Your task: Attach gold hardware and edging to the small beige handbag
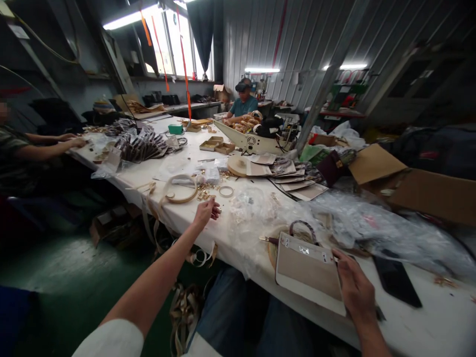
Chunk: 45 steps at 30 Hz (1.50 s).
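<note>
Landmark: beige bag panel [308, 275], lying at the near edge of the white table [238, 233], lower corner overhanging. Right hand [353, 287] grips the panel's right edge, thumb on top, other fingers hidden underneath. Left hand [206, 210] is well to the panel's left & further up the table, arm stretched out, fingers curled loosely, narrow gap; can't tell if anything's pinched. Small gold fittings [204, 191] just beyond that hand, too tiny to ID. Clear plastic sheeting [372, 228] behind & right of panel, contents blurry. Dark flat item [396, 280] right of panel, unclear what. Another person's forearms [55, 144] far left, body cut off.
</note>
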### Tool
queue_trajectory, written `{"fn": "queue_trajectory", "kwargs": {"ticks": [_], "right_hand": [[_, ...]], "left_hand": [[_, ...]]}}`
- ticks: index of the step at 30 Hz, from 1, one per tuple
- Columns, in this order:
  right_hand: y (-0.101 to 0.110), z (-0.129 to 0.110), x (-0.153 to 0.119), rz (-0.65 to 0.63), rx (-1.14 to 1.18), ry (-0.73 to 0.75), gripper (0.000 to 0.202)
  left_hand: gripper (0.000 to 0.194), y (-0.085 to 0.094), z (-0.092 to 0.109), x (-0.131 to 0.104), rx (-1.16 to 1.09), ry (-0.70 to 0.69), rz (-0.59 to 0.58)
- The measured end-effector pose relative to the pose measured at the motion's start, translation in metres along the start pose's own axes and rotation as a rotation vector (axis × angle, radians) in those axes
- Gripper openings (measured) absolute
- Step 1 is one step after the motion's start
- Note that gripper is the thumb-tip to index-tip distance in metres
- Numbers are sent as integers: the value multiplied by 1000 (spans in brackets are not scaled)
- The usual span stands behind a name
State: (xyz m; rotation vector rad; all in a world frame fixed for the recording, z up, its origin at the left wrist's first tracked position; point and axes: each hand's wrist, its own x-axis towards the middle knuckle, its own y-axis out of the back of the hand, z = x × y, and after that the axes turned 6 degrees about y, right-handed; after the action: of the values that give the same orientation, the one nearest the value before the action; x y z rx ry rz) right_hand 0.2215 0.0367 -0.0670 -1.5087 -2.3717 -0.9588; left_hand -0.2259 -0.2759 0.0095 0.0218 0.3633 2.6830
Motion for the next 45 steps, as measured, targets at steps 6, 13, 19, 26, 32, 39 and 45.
{"fn": "queue_trajectory", "kwargs": {"ticks": [6, 13, 19, 26, 32, 39, 45], "right_hand": [[-3, -4, 0, 52, 9, 31, 69], [9, -28, 1, 195, 60, 13, 64], [28, -88, -17, 250, 34, 193, 55], [21, -124, -56, 118, 2, 239, 54], [-11, -151, -72, -118, 93, 296, 34], [-59, -204, -81, -368, 323, 203, 26], [-79, -241, -68, -406, 342, 53, 31]], "left_hand": [[86, 62, -36, -72, -219, 78, 283], [89, 28, -109, -132, -121, 227, 110], [69, -5, -115, -133, -31, 173, 49], [67, -14, -120, -162, -154, 239, -100], [56, 11, -102, -168, -231, 356, -220], [35, 40, -35, -184, -193, 326, -408], [32, 11, 0, -196, 307, -154, -251]]}}
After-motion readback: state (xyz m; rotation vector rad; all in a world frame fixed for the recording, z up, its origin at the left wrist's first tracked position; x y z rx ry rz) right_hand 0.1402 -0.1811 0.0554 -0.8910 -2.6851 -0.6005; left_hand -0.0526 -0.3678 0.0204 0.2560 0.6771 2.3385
